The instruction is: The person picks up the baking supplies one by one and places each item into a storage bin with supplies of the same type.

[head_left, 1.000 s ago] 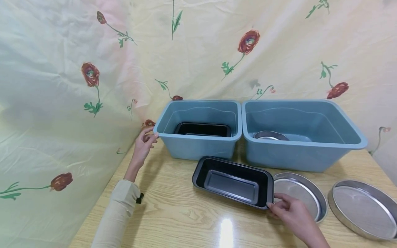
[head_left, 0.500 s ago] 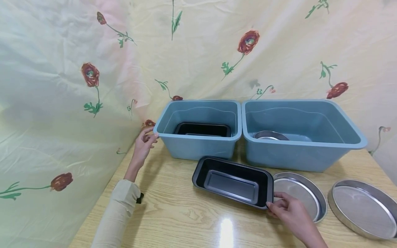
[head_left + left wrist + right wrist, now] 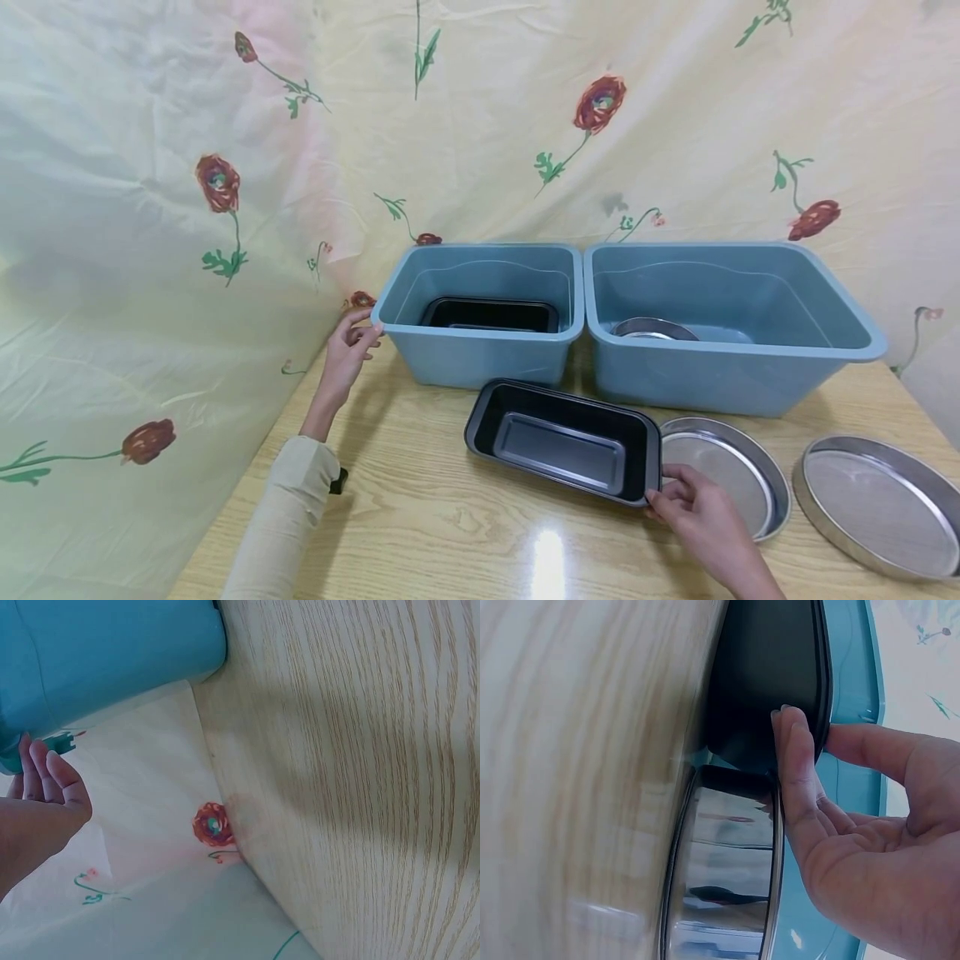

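Note:
A black loaf pan [image 3: 558, 450] lies at an angle on the wooden table in front of two blue tubs. My right hand [image 3: 705, 521] pinches its near right corner, thumb over the rim and fingers against the outer wall, as the right wrist view shows. At the left, my left hand [image 3: 347, 354] holds the front left corner of the smaller blue tub [image 3: 480, 358] between thumb and fingers. Inside that tub sits another black loaf pan [image 3: 491, 315]. The left wrist view shows the fingertips at the tub's rim [image 3: 10, 761].
The larger blue tub [image 3: 697, 379] stands beside the smaller one and contains a round metal pan [image 3: 656, 327]. Close to the right hand lies a shallow round pan [image 3: 720, 467], with a second round pan [image 3: 877, 508] farther right. A flowered cloth [image 3: 480, 125] hangs behind.

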`<state>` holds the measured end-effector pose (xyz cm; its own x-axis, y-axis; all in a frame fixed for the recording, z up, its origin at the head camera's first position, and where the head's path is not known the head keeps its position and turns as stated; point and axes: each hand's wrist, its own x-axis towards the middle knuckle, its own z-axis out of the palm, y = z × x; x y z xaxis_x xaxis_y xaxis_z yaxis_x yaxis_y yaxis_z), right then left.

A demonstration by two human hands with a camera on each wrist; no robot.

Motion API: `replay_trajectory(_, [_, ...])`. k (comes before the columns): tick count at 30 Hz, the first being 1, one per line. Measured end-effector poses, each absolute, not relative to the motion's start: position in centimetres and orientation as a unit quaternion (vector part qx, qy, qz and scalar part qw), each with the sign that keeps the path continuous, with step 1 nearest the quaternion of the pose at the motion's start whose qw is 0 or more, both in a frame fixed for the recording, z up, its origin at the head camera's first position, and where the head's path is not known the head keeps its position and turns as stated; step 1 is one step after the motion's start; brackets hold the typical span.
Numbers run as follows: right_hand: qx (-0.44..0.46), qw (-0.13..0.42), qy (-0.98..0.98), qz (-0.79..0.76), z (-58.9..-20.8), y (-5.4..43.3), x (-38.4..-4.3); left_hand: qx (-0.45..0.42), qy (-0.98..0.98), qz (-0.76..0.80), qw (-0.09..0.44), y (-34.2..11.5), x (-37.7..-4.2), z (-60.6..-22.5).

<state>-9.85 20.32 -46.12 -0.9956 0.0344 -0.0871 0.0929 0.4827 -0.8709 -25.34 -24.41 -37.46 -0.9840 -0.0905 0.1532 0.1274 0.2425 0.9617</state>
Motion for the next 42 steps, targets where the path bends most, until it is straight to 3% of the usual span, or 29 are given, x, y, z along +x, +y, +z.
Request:
replay_trajectory(18, [0.06, 0.02, 0.823, -0.565, -46.2, 20.3, -9.9, -0.011, -0.782, -0.616, 0.094, -24.2, -25.3, -37.6])
replay_trajectory(30, [0.025, -0.049, 0.788, -0.613, -46.9, 20.4, -9.7, -0.006, -0.782, -0.616, 0.095, -24.1, -25.3, -37.6])
replay_trajectory(42, [0.01, -0.08, 0.736, -0.672, -47.0, 20.6, -9.6, -0.005, -0.784, -0.613, 0.099, -24.3, -25.3, -37.6])
